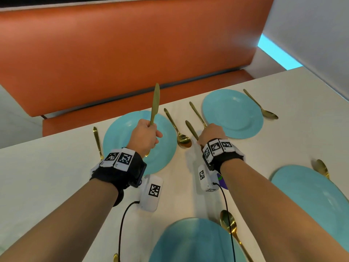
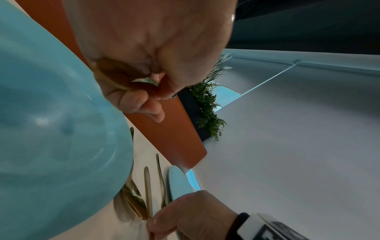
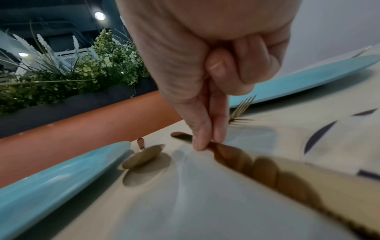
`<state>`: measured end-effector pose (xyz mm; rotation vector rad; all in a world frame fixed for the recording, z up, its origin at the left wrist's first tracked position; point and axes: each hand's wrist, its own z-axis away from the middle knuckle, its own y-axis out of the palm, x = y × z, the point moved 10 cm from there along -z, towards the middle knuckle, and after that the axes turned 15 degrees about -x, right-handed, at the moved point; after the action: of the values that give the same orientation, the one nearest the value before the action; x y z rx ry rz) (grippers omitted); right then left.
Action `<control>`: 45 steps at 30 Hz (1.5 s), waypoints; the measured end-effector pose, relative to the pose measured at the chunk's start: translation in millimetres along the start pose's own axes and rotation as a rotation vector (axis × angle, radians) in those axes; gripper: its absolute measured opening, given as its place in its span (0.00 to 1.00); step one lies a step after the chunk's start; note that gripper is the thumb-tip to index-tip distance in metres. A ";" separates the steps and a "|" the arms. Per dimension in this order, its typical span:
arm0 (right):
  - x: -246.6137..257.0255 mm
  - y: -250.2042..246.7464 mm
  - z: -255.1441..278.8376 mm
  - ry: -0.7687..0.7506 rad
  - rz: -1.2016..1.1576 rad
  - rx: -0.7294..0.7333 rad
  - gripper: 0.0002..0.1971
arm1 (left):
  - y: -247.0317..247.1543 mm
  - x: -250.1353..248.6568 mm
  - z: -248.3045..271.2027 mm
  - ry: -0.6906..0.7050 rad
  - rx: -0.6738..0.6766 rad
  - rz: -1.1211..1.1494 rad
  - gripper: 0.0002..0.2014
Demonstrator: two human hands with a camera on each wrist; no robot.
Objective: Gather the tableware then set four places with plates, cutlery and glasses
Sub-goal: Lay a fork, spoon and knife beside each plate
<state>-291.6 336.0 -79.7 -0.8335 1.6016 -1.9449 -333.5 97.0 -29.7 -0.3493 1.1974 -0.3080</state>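
Observation:
My left hand (image 1: 145, 137) grips a gold knife (image 1: 155, 103) by its handle, blade pointing up and away, above the far-left teal plate (image 1: 117, 137). My right hand (image 1: 211, 133) reaches down between the two far plates. Its thumb and forefinger (image 3: 205, 142) pinch a second gold knife (image 3: 267, 167) that lies flat on the white table (image 1: 47, 176). A gold spoon (image 1: 177, 129) lies just left of that knife. A gold fork (image 1: 197, 113) lies just right of it, beside the far-right teal plate (image 1: 232, 114).
Two more teal plates sit near me, one at centre (image 1: 188, 241) and one at right (image 1: 311, 195), each with a gold spoon beside it. Another gold piece (image 1: 98, 142) lies left of the far-left plate. An orange bench (image 1: 132, 53) runs behind the table's far edge.

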 end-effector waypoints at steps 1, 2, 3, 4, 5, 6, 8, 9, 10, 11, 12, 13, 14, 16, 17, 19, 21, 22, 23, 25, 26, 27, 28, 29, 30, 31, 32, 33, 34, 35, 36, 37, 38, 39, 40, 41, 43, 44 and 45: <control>2.1 -2.4 1.9 -0.028 0.030 -0.006 0.11 | -0.2 -0.4 0.1 0.001 0.000 0.001 0.08; 5.1 -5.4 4.1 -0.072 0.064 -0.015 0.08 | 0.1 -0.8 0.5 0.000 0.001 0.001 0.08; 8.0 -8.3 6.3 -0.122 0.099 -0.029 0.08 | 0.2 -1.2 1.2 0.000 0.003 0.001 0.08; 10.8 -10.9 8.9 -0.171 0.128 -0.042 0.09 | 0.5 -1.5 1.7 0.001 0.004 0.001 0.08; 13.2 -12.3 12.2 -0.222 0.158 -0.049 0.10 | 0.7 -1.9 2.3 0.004 0.004 0.003 0.08; 15.6 -11.7 15.9 -0.283 0.191 -0.051 0.11 | 1.1 -1.9 2.8 0.006 0.005 0.004 0.08; 19.0 -4.3 24.9 -0.408 0.261 -0.028 0.14 | 2.5 -1.5 3.9 0.008 0.008 0.005 0.08; 18.9 0.3 29.8 -0.454 0.290 -0.008 0.15 | 3.2 -1.1 4.5 0.008 0.011 0.004 0.08; 18.3 3.9 33.4 -0.481 0.311 0.011 0.16 | 4.1 -0.5 5.0 0.008 0.015 0.004 0.08; 17.4 6.4 36.3 -0.498 0.331 0.027 0.16 | 5.0 0.0 5.7 0.006 0.018 0.005 0.08; 17.5 8.5 37.5 -0.512 0.344 0.041 0.17 | 5.7 0.5 6.3 0.003 0.021 0.007 0.08; 18.8 9.7 37.7 -0.522 0.355 0.053 0.17 | 6.3 0.7 6.9 0.000 0.023 0.011 0.08; 21.1 10.7 36.4 -0.528 0.364 0.064 0.17 | 6.9 0.7 7.2 -0.002 0.025 0.016 0.07; 27.3 11.9 29.2 -0.521 0.382 0.078 0.18 | 7.6 0.5 7.0 -0.002 0.025 0.023 0.07; 30.6 12.2 24.2 -0.505 0.386 0.081 0.18 | 7.4 0.3 6.8 -0.001 0.025 0.026 0.07; 37.1 11.0 14.4 -0.460 0.386 0.078 0.17 | 5.9 0.6 5.9 -0.005 0.020 0.032 0.07; 44.0 10.6 5.4 -0.430 0.376 0.076 0.16 | 3.0 1.6 4.1 -0.009 0.014 0.034 0.07; 47.1 10.1 0.9 -0.421 0.371 0.073 0.16 | 1.2 2.0 3.1 -0.012 0.010 0.034 0.07; 49.5 9.6 -3.3 -0.413 0.369 0.067 0.16 | -0.9 2.7 2.2 -0.017 0.006 0.035 0.07; 53.2 7.9 -10.4 -0.404 0.372 0.055 0.16 | -4.8 4.1 0.3 -0.022 -0.002 0.041 0.07; 54.7 6.8 -13.3 -0.404 0.377 0.049 0.16 | -6.6 4.7 -0.7 -0.023 -0.004 0.044 0.07; 56.0 6.2 -15.7 -0.403 0.379 0.045 0.16 | -8.4 5.4 -1.3 -0.025 -0.007 0.045 0.07; 57.1 5.7 -17.6 -0.401 0.377 0.043 0.16 | -9.9 6.2 -2.1 -0.026 -0.011 0.043 0.07; 57.7 5.8 -19.1 -0.398 0.374 0.042 0.16 | -11.0 6.7 -2.9 -0.027 -0.014 0.042 0.07; 58.3 6.4 -20.4 -0.396 0.372 0.044 0.16 | -11.8 7.4 -3.5 -0.028 -0.014 0.042 0.07; 58.3 7.2 -21.1 -0.394 0.369 0.046 0.16 | -12.2 7.9 -4.0 -0.030 -0.015 0.044 0.07; 58.5 7.6 -21.6 -0.393 0.366 0.045 0.16 | -12.6 8.2 -4.5 -0.031 -0.016 0.046 0.07; 58.2 8.3 -21.5 -0.391 0.361 0.045 0.16 | -13.0 8.6 -4.5 -0.032 -0.017 0.046 0.07; 58.1 8.6 -21.5 -0.389 0.357 0.046 0.16 | -12.7 8.7 -4.6 -0.032 -0.017 0.046 0.07; 57.4 9.1 -21.5 -0.387 0.352 0.047 0.16 | -12.2 8.9 -4.3 -0.032 -0.016 0.045 0.07; 56.5 8.9 -21.4 -0.380 0.346 0.046 0.16 | -11.4 9.0 -3.8 -0.032 -0.015 0.045 0.06; 55.8 8.6 -21.3 -0.375 0.341 0.046 0.15 | -10.3 9.1 -3.3 -0.033 -0.014 0.044 0.06; 55.6 8.4 -21.0 -0.376 0.338 0.047 0.15 | -9.4 9.2 -2.8 -0.033 -0.014 0.044 0.06; 55.5 8.3 -20.4 -0.381 0.335 0.049 0.15 | -8.4 9.2 -1.9 -0.032 -0.013 0.040 0.06; 55.5 8.1 -20.0 -0.386 0.332 0.051 0.15 | -7.6 9.1 -1.2 -0.030 -0.012 0.037 0.06; 54.8 7.9 -19.5 -0.387 0.330 0.053 0.15 | -6.7 9.0 -0.4 -0.030 -0.010 0.036 0.06; 52.8 7.6 -17.6 -0.389 0.329 0.062 0.16 | -5.3 8.7 1.3 -0.026 -0.007 0.037 0.06; 52.0 6.7 -16.1 -0.392 0.330 0.065 0.16 | -4.8 8.5 2.2 -0.025 -0.005 0.037 0.06; 51.4 5.5 -14.3 -0.396 0.329 0.067 0.17 | -4.7 8.6 3.2 -0.026 -0.003 0.037 0.06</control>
<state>-337.8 308.7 -79.1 -0.8092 1.3329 -1.4869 -327.9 89.5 -33.9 -0.3328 1.1776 -0.2693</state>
